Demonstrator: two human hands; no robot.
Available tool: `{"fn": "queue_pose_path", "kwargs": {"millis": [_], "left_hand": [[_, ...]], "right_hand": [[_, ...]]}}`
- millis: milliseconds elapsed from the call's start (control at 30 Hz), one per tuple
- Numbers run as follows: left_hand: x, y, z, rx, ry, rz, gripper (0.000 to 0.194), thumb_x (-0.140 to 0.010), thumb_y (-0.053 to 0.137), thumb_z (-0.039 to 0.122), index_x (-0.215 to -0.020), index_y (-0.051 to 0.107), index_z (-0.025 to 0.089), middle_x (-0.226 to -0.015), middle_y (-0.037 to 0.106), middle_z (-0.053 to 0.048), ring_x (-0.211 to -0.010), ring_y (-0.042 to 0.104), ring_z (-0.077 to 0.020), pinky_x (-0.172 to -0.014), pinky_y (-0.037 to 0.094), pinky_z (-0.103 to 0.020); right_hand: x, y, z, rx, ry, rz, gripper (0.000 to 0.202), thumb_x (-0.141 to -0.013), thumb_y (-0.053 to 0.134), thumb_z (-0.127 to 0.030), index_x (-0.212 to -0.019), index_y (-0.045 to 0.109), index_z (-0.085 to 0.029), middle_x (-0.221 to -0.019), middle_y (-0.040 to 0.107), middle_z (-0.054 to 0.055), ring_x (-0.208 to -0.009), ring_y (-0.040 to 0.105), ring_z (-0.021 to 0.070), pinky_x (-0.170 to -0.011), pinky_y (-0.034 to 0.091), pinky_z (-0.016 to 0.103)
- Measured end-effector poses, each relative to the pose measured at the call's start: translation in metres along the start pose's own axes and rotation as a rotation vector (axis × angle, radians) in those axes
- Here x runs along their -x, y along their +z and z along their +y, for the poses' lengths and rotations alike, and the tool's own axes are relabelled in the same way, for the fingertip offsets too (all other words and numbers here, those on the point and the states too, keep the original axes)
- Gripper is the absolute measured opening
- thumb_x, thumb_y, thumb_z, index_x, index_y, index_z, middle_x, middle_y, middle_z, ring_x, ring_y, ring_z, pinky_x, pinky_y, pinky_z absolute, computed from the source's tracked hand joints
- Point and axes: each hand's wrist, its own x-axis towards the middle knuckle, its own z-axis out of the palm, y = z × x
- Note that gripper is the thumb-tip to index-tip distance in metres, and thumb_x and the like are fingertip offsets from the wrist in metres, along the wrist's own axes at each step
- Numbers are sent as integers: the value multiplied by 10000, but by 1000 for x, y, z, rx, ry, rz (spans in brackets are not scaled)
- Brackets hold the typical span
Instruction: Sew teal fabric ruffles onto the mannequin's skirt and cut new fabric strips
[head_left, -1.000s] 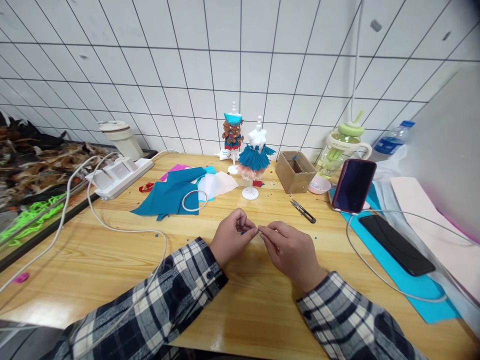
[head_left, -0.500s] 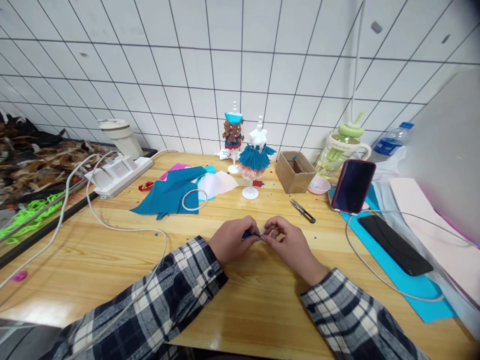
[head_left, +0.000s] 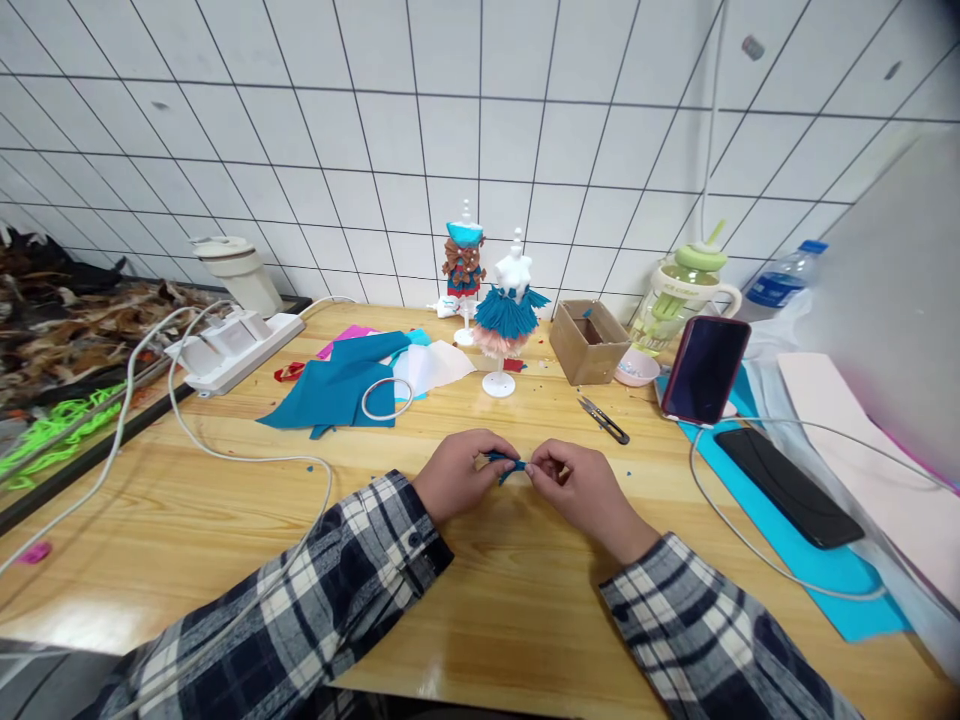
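Left edge of the frame: a heap of brown and black feathery scraps (head_left: 82, 335), with bright green cord (head_left: 60, 430) just below it.
Upper left: a long white plastic power strip (head_left: 251, 355) with plugs in it, a white lidded cup (head_left: 240, 275) beside it.
Left of centre: a flat sheet of teal fabric (head_left: 330, 385), pale and pink pieces near it, a thin white ring (head_left: 364, 400) lying over its right part.
Left hand: in the middle of the frame, the left hand (head_left: 461, 475) has thumb and fingertips closed on the left part of a small folded strip of teal fabric (head_left: 513, 467).
Behind the hands: two small white dress forms on stands, the rear one (head_left: 465, 265) in blue, brown and red, the front one (head_left: 504, 315) in a teal and peach ruffled skirt.
Teal strip: at the centre of the frame, between the two hands, its loose ends poking out by the left fingers.
Right hand: just right of centre, the right hand (head_left: 574, 485) pinches the strip's right end between thumb and forefinger, the other fingers curled in.
Right of centre: an open brown cardboard box (head_left: 590, 345), black-handled metal thread snips (head_left: 604, 420) below it, a small pink bowl (head_left: 637, 368) beside it.
Right side: a dark phone (head_left: 705, 370) propped up, another black phone (head_left: 791, 488) lying partly on bright blue sheet material (head_left: 847, 605).
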Motion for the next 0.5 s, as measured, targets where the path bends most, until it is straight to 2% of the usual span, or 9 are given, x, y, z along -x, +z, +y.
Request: {"fn": "queue_pose_path", "kwargs": {"millis": [100, 200, 267, 367, 500], "left_hand": [[-1, 0, 2, 47, -58, 27, 91, -785, 635, 239, -836, 701, 203, -848, 725, -25, -815, 651, -176, -787, 503, -297], [-3, -1, 3, 132, -113, 57, 91, -784, 626, 225, -828, 696, 189, -828, 729, -23, -798, 658, -170, -771, 514, -284], [-3, 0, 3, 164, -139, 61, 89, -780, 622, 213, -827, 689, 179, -825, 730, -24, -788, 662, -169, -757, 519, -279], [-3, 1, 2, 164, -138, 65, 103, -782, 623, 220, -856, 677, 173, -837, 727, -29, -788, 665, -169, -750, 521, -278], [0, 4, 1, 76, -57, 79, 145, -779, 636, 215, -920, 665, 191, -866, 718, -22, -808, 656, -165, -772, 511, -283]], "right_hand": [[1, -3, 2, 36, -31, -13, 233, -863, 543, -403, -843, 660, -203, -685, 637, 6, -644, 569, 139, -594, 426, 245], [1, -5, 5, -127, 27, -33, 378, -877, 508, -496, -1088, 639, -211, -806, 677, 29, -712, 618, 153, -630, 468, 253], [1, -4, 7, -245, 69, -26, 421, -894, 468, -508, -1157, 615, -213, -868, 689, 43, -735, 633, 153, -626, 486, 251], [-1, 0, 6, -291, 101, 16, 371, -843, 563, -469, -1072, 652, -191, -871, 696, 56, -746, 637, 159, -642, 509, 263], [-4, 4, 2, -386, 179, 21, 242, -780, 634, -393, -888, 684, -183, -805, 694, 55, -749, 641, 172, -642, 540, 283]]}}
